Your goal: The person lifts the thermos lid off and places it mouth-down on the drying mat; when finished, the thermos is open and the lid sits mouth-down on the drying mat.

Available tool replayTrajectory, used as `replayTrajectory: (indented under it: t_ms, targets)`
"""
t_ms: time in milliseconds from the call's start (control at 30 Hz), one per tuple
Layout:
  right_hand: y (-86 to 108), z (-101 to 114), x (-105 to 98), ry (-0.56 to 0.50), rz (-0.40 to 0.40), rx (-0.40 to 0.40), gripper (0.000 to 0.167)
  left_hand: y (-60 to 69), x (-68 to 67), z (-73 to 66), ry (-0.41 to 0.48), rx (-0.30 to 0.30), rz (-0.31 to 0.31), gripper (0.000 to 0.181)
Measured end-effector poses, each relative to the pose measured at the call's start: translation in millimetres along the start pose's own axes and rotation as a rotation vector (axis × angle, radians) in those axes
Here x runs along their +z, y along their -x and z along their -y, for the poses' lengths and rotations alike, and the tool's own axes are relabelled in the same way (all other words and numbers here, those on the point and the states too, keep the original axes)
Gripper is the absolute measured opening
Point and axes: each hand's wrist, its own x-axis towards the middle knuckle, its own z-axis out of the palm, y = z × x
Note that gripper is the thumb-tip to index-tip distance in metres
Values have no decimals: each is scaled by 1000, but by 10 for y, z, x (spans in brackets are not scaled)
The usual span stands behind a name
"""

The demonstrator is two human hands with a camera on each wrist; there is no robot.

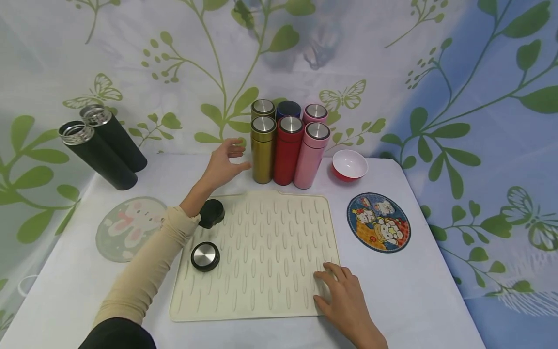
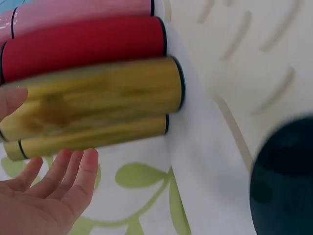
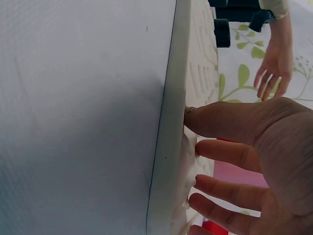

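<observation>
Bottle of shiny gold metal (image 1: pixel 263 157), tall and round with a silver top, stands upright near the back edge of the white table (image 1: pixel 418 300). Left hand (image 1: pixel 223 166) is just beside it, with its fingers spread and bent a little, gripping nothing; I cannot tell if the thumb touches it. A tall red bottle (image 1: pixel 287 157) and a tall pink bottle (image 1: pixel 307 162) stand next to it in a row. Behind these are another gold bottle (image 1: pixel 263 107), a dark blue bottle (image 1: pixel 288 108) and another pink bottle (image 1: pixel 315 113). In front lies a cream mat (image 1: pixel 261 307) with small raised bumps. Right hand (image 1: pixel 342 295) rests on its front right corner, fingers loose and apart, holding nothing. Two round black lids (image 1: pixel 205 256) sit by the mat's left edge. Near the table's back left corner stand two black bottles (image 1: pixel 100 157) with bare silver necks. A bowl (image 1: pixel 350 166), white inside and red outside, is near the back right corner. Round picture mats lie either side: pale green (image 1: pixel 126 232) left, blue-edged (image 1: pixel 379 223) right.
</observation>
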Motion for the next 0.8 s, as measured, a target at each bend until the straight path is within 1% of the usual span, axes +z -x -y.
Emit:
replayTrajectory:
  t_ms: [133, 300, 533, 667, 800]
  targets:
    - [4, -10, 15, -4, -9, 5, 46, -76, 117, -28, 34, 7, -5, 76]
    - [12, -11, 24, -9, -15, 14, 46, -172, 225, -44, 64, -9, -18, 81]
    - [24, -11, 42, -12, -17, 14, 47, -280, 301, -68, 42, -5, -65, 82]
    - [29, -9, 49, -14, -21, 13, 46, -294, 335, -73, 47, -15, -97, 80]
    - [30, -8, 49, -17, -20, 23, 46, -295, 360, -61, 49, -15, -110, 79]
